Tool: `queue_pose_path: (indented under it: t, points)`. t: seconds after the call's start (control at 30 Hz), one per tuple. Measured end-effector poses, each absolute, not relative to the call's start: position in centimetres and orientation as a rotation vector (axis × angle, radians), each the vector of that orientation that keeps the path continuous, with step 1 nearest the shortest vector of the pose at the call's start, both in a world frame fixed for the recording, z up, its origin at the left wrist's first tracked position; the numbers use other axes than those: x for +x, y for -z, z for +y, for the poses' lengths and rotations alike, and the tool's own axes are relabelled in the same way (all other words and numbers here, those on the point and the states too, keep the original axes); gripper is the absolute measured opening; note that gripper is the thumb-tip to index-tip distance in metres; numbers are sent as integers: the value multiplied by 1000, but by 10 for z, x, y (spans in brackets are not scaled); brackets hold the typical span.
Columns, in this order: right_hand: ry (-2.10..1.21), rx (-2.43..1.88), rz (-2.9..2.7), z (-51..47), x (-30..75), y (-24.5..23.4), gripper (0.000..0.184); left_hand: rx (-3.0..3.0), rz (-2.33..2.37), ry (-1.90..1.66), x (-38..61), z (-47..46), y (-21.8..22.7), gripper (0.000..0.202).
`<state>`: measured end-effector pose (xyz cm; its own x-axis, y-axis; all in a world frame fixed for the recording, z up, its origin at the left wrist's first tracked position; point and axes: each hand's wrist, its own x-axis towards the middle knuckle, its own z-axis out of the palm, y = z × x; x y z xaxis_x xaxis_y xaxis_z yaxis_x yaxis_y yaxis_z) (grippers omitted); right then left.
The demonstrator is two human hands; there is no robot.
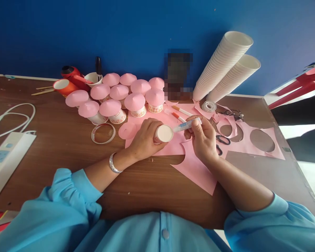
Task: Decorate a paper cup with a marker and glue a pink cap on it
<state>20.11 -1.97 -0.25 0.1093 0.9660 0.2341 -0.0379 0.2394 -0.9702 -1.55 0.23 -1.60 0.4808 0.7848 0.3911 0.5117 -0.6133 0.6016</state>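
My left hand (148,139) is wrapped around a small white paper cup (165,134), its flat round end turned up toward me. Pinched in my right hand (202,134) is a white glue tube (187,125) with a blue label. Its tip points left and is at or very near the cup's rim; whether they touch I cannot tell. Just left of my left hand lies a flattish pink paper cone (127,130). Beyond it stand several decorated cups topped with pink paper cones (135,102). Pink paper (196,168) lies beneath both hands.
Two tall stacks of paper cups (223,63) lean at the wall. Scissors (222,140) and cut pink scraps (254,140) lie right. A cut cup ring (103,133), a red glue gun (75,75), an orange cup (64,86) and a power strip (10,157) are left.
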Motion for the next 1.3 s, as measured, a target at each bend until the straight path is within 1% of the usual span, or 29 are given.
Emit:
queue_pose_path:
  t: [0.1,0.27,0.37,0.5,0.77,0.97,1.13,1.3]
  points:
    - [-964,-1057,-1240,-20,201,2,35,2357,1075,-933,-14,1,16,41]
    - [-1037,-1077,-1250,-20,201,-1,35,2392,1072,-920,-14,0,16,45]
    - [-1052,-1124,-1259,-21,200,-4,36,2355,1067,-879,-14,-1,16,43]
    - [-984,-1093,-1299,-25,198,-8,31,2309,1149,-810,-13,-2,15,41]
    - [-812,-1183,-1436,-30,196,-13,20,2329,1134,-785,-12,-3,13,45]
    - [-874,-1223,-1357,-27,196,-12,23,2306,1109,-796,-13,-5,13,48]
    - [-909,-1153,-1300,-27,198,-14,30,2310,1120,-810,-13,-5,13,46]
    - [-890,-1117,-1411,-30,198,-15,26,2301,1124,-775,-12,-5,14,48]
